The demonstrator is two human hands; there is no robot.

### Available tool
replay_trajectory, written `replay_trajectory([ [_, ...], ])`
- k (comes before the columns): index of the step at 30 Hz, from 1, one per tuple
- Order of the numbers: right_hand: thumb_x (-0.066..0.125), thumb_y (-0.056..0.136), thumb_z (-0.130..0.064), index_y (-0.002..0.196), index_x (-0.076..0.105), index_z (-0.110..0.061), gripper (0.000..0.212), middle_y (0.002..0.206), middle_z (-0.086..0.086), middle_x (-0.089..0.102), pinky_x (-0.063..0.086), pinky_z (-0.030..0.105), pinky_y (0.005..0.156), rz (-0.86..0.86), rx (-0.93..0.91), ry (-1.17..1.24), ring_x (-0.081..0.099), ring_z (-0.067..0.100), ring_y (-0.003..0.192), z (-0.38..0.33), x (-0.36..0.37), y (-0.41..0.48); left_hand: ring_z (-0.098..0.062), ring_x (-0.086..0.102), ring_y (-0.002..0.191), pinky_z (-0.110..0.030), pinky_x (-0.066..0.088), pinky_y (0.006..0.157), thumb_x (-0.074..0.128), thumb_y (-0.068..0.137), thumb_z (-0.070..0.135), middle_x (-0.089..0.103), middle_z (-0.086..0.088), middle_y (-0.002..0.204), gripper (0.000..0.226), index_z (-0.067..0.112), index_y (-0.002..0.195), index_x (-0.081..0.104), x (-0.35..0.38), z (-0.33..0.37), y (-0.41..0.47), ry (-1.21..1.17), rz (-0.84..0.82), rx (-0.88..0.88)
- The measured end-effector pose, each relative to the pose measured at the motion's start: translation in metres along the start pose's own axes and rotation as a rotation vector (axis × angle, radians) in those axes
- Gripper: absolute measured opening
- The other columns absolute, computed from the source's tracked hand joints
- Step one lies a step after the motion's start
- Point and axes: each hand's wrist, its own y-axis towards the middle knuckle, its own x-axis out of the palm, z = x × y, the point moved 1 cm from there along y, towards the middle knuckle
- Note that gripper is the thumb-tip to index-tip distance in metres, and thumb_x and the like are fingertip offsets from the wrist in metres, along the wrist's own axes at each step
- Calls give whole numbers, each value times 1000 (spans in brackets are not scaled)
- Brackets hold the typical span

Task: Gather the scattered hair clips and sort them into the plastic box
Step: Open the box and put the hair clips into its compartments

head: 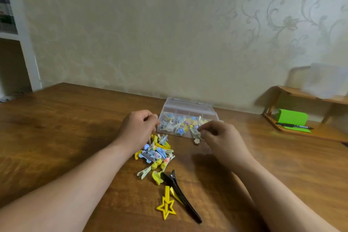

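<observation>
While the pile waits, right hand (224, 138): fingers (205, 130) pressed together, pinching a pale clip (194, 133) at the front edge of the plastic box (188, 106).
Left hand (138, 128): fingers curled beside the box's left front corner; I cannot tell whether they hold anything.
Plastic box: clear, divided, open on the counter (75, 128), already holding coloured clips.
Loose clips: pile (156, 154) just in front of the box; black long clip (180, 194) and yellow star clip (166, 207) nearer the person; flower clip (196, 141) against the front wall.
Doing it well: probably match the compartment to like clips, lower the clip inside before releasing, and steady the light box against sliding.
</observation>
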Motion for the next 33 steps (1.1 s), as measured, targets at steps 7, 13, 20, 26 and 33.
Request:
replay_trajectory([
  [7,56,102,-31,106,78,-31,22,99,-14,76,49,29,68,-40,-175,-454,69,14,87,-10,-3,-7,-19,62,73,-36,51,71,58,106,27,72,0,76,33,18,82,79,0,-2,2,1,27,-12],
  [13,47,104,-35,112,73,-28,28,107,-4,72,51,33,71,-217,-221,-697,67,21,93,-15,4,-9,-19,64,74,-37,53,75,58,106,27,72,1,74,32,19,83,79,1,-2,1,-1,29,1],
  [20,52,103,-30,101,70,-25,18,96,-6,66,60,34,75,-216,-209,-722,64,16,83,-18,8,-10,-18,63,74,-34,52,74,57,107,26,73,-1,77,33,17,85,79,0,-1,0,-8,13,2],
  [26,53,105,-31,97,70,-27,19,90,-9,68,53,27,67,-175,-207,-633,62,10,77,-18,2,-10,-23,62,71,-48,59,76,58,106,25,73,-3,77,32,13,85,78,0,0,-1,-3,4,11],
  [33,60,105,-29,94,72,-24,17,84,-7,71,50,31,70,-5,-65,-151,66,13,80,-14,-16,3,-41,70,87,-54,60,85,57,106,26,73,-3,76,32,18,83,78,0,1,-2,-7,-2,7],
])
